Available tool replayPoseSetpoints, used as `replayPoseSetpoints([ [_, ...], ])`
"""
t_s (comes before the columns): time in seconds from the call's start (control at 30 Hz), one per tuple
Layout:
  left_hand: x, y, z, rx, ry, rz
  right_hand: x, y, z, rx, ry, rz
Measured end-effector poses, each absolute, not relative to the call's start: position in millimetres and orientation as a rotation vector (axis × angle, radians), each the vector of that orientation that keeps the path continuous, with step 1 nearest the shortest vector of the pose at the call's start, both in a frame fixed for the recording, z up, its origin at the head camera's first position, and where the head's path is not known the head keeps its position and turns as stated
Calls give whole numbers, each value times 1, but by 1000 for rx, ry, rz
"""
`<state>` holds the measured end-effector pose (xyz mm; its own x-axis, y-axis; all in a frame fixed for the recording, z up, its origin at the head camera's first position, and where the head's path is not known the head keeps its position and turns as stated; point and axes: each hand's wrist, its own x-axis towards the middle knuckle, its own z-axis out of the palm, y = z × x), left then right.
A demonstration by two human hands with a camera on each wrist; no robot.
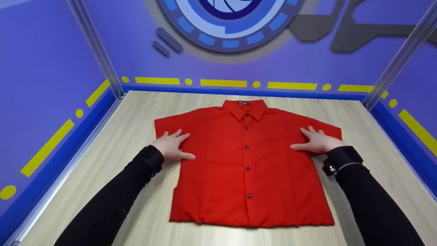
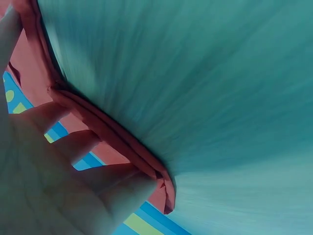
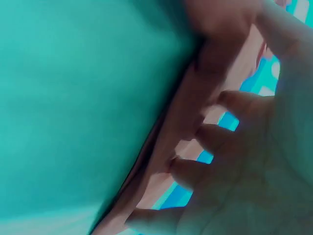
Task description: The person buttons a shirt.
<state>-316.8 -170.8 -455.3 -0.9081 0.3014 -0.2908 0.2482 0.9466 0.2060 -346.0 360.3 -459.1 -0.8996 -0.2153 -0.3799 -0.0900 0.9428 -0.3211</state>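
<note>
A red short-sleeved button-up shirt (image 1: 222, 164) lies front up on the table, collar toward the back wall, dark buttons down its middle. Its lower edge looks bunched or turned under. My left hand (image 1: 171, 145) rests with spread fingers on the shirt's left sleeve and side. On the opposite sleeve and side, my right hand (image 1: 315, 140) lies with fingers spread too. In the left wrist view the fingertips of the left hand (image 2: 54, 171) touch the layered shirt edge (image 2: 112, 132). The right wrist view has the right hand (image 3: 234, 166) against the shirt edge (image 3: 171, 122), somewhat blurred.
The light wood-grain table (image 1: 136, 112) carries the shirt. Blue-purple printed panels stand at the back (image 1: 211, 68), left (image 1: 41, 85) and right (image 1: 416, 102), joined by metal corner posts. Black sleeves and wrist straps cover both forearms.
</note>
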Motion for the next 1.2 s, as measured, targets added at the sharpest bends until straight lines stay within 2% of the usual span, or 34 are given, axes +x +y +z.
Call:
replayPoseSetpoints([
  [0.23,-319,-169,-452,365,2763,255,-344,379,-454,-246,2645,-456],
  [0.8,-320,-170,-454,378,2782,362,-337,383,-456,-257,2717,-465],
  [1.0,-324,-169,-451,507,3053,436,-321,380,-450,-230,3016,-476],
  [1.2,-320,-147,-432,480,3367,410,-302,351,-438,-214,3206,-476],
])
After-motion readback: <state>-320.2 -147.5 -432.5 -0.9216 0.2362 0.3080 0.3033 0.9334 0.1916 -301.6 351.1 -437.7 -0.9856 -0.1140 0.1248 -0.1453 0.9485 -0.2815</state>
